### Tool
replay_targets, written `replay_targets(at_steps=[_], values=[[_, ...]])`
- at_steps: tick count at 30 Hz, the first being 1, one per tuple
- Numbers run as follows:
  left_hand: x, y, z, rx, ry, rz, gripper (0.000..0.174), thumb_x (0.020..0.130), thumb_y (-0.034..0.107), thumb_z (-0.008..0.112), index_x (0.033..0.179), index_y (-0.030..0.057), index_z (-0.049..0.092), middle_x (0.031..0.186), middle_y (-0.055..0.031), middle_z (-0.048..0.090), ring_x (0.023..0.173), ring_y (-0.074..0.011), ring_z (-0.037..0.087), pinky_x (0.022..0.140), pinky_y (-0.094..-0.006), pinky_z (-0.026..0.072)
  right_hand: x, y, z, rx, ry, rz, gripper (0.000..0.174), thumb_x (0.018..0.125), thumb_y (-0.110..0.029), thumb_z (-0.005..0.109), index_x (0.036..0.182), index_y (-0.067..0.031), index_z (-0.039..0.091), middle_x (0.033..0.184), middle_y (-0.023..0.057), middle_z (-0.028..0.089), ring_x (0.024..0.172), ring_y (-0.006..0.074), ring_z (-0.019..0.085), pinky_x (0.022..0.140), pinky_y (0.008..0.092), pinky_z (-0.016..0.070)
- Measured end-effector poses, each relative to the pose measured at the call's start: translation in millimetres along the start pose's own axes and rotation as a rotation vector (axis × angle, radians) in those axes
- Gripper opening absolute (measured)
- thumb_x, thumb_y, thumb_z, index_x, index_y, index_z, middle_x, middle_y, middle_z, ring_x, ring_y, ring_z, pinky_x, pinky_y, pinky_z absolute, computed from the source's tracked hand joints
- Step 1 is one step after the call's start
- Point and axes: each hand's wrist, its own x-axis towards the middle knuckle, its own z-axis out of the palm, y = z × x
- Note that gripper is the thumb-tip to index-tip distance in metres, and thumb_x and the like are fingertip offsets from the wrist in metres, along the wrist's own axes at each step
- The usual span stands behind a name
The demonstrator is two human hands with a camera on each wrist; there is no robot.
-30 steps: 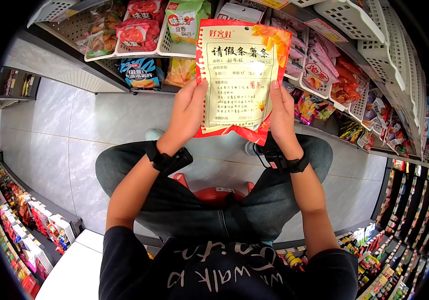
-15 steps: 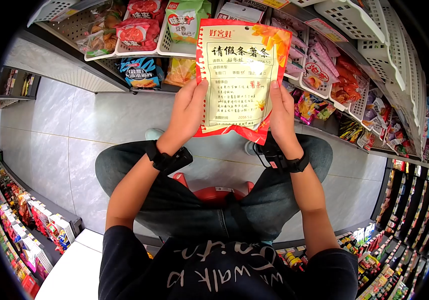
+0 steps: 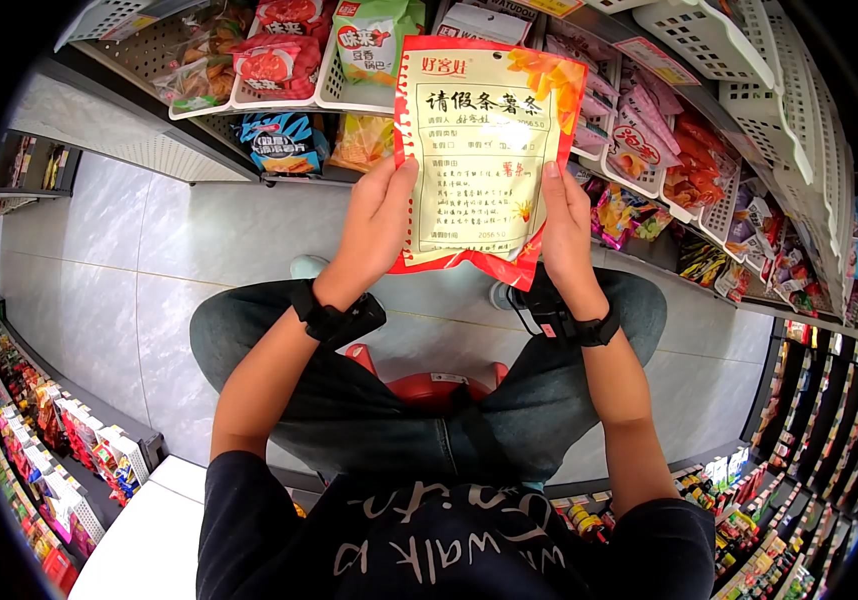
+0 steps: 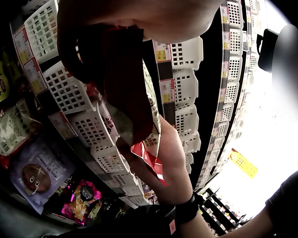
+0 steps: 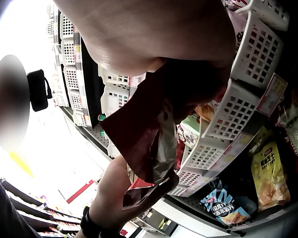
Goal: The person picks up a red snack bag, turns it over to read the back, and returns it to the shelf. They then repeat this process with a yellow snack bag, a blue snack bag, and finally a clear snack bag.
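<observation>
A red-edged, cream-coloured snack bag (image 3: pixel 484 150) with fries pictured on it is held upright, its printed front towards the head camera. My left hand (image 3: pixel 379 215) grips its left edge, thumb on the front and the other fingers hidden behind. On the opposite edge my right hand (image 3: pixel 566 220) pinches the bag the same way. The bag's lower edge is wrinkled and bent. In the left wrist view the bag (image 4: pixel 148 156) shows edge-on, with the right hand (image 4: pixel 171 161) beyond it. The right wrist view shows the bag's dark side and the left hand (image 5: pixel 114 193).
Shelves with white baskets (image 3: pixel 359 98) of snack packs stand right in front. A blue chip bag (image 3: pixel 282 145) lies on the lower shelf. Pink packs (image 3: pixel 639 125) fill baskets to the right. A red stool (image 3: pixel 434 390) is under the person, on grey floor tiles (image 3: pixel 89 290).
The bag has tilted very slightly, its top shifting a little to the right. Both hands keep their grip in nearly the same place.
</observation>
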Motion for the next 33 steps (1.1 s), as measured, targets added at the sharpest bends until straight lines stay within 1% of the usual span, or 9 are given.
replay_targets(at_steps=[8, 11, 14, 20, 23, 26, 32, 33], values=[[0.8, -2.4, -0.4, 0.012, 0.002, -0.012, 0.031, 0.096, 0.022, 0.043, 0.099, -0.0057, 0.057, 0.078, -0.0028, 0.059, 0.070, -0.0060, 0.047, 0.065, -0.0246, 0.0408, -0.6, -1.1, -0.3, 0.032, -0.021, 0.006, 0.035, 0.101, -0.026, 0.041, 0.102, 0.0047, 0.056, 0.086, -0.0007, 0.057, 0.076, 0.0034, 0.044, 0.069, 0.0201, 0.0400], [0.8, -3.0, -2.4, 0.017, -0.010, -0.054, 0.030, 0.096, 0.022, 0.043, 0.099, -0.0058, 0.056, 0.079, -0.0034, 0.060, 0.071, -0.0067, 0.048, 0.066, -0.0253, 0.0413, -0.6, -1.4, 0.0, 0.040, -0.024, 0.005, 0.035, 0.100, -0.027, 0.041, 0.103, 0.0046, 0.056, 0.087, -0.0004, 0.057, 0.077, 0.0035, 0.045, 0.070, 0.0200, 0.0404], [0.9, -3.4, -1.9, 0.019, -0.007, -0.014, 0.031, 0.096, 0.022, 0.043, 0.100, -0.0057, 0.057, 0.080, -0.0036, 0.060, 0.071, -0.0072, 0.048, 0.067, -0.0256, 0.0417, -1.3, -3.2, 0.8, 0.044, -0.019, 0.019, 0.035, 0.100, -0.027, 0.041, 0.104, 0.0046, 0.057, 0.088, -0.0002, 0.058, 0.078, 0.0035, 0.045, 0.070, 0.0199, 0.0406], [0.8, -5.1, -0.5, -0.010, 0.008, -0.015, 0.030, 0.096, 0.021, 0.044, 0.104, -0.0055, 0.057, 0.081, -0.0034, 0.060, 0.071, -0.0072, 0.048, 0.067, -0.0251, 0.0416, -0.9, -2.1, -0.5, 0.026, -0.023, 0.019, 0.036, 0.100, -0.027, 0.041, 0.103, 0.0046, 0.057, 0.087, -0.0001, 0.058, 0.078, 0.0033, 0.046, 0.070, 0.0199, 0.0409], [0.3, -4.0, -5.2, 0.017, -0.050, -0.085, 0.031, 0.097, 0.022, 0.044, 0.107, -0.0053, 0.055, 0.097, -0.0045, 0.062, 0.085, -0.0068, 0.053, 0.078, -0.0222, 0.0421, -1.0, -2.0, -0.7, 0.016, -0.025, 0.013, 0.035, 0.100, -0.027, 0.041, 0.103, 0.0044, 0.057, 0.087, -0.0002, 0.058, 0.077, 0.0033, 0.045, 0.069, 0.0199, 0.0409], [1.3, -6.5, -1.2, 0.004, 0.004, -0.003, 0.030, 0.096, 0.021, 0.044, 0.102, -0.0055, 0.057, 0.078, -0.0026, 0.059, 0.069, -0.0069, 0.047, 0.064, -0.0251, 0.0410, -1.1, -2.7, 0.1, 0.025, -0.020, 0.022, 0.035, 0.100, -0.027, 0.041, 0.102, 0.0043, 0.057, 0.086, -0.0003, 0.058, 0.077, 0.0032, 0.045, 0.069, 0.0199, 0.0409], [0.7, -4.7, -1.0, 0.010, -0.002, -0.022, 0.031, 0.096, 0.021, 0.043, 0.102, -0.0058, 0.057, 0.076, -0.0024, 0.058, 0.067, -0.0068, 0.047, 0.063, -0.0250, 0.0406, -1.8, -4.1, 0.1, 0.035, -0.024, 0.025, 0.035, 0.100, -0.027, 0.041, 0.103, 0.0045, 0.057, 0.088, 0.0006, 0.059, 0.078, 0.0033, 0.047, 0.070, 0.0202, 0.0416], [0.6, -4.0, -1.9, 0.008, -0.022, -0.044, 0.031, 0.096, 0.022, 0.043, 0.104, -0.0058, 0.056, 0.084, -0.0032, 0.059, 0.074, -0.0071, 0.048, 0.069, -0.0243, 0.0409, -1.8, -4.6, 0.4, 0.037, -0.023, 0.022, 0.036, 0.100, -0.027, 0.041, 0.104, 0.0045, 0.057, 0.088, 0.0008, 0.059, 0.078, 0.0034, 0.047, 0.070, 0.0203, 0.0417]])
